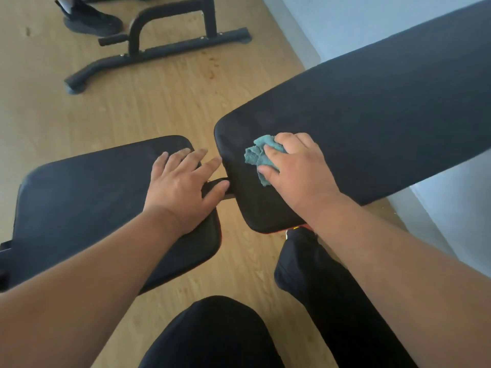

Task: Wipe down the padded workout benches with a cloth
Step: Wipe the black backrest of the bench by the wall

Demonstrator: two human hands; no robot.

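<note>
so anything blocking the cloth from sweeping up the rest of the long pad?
Nothing visible. The right hand presses the teal cloth near the long pad's lower end; the surface beyond looks bare. The left hand rests on the seat pad, aside.

black padded bench (372, 123), teal cloth (259, 155) on it

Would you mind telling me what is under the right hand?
A crumpled teal cloth lies under the right hand on the long black padded bench; the cloth's far side is covered.
</note>
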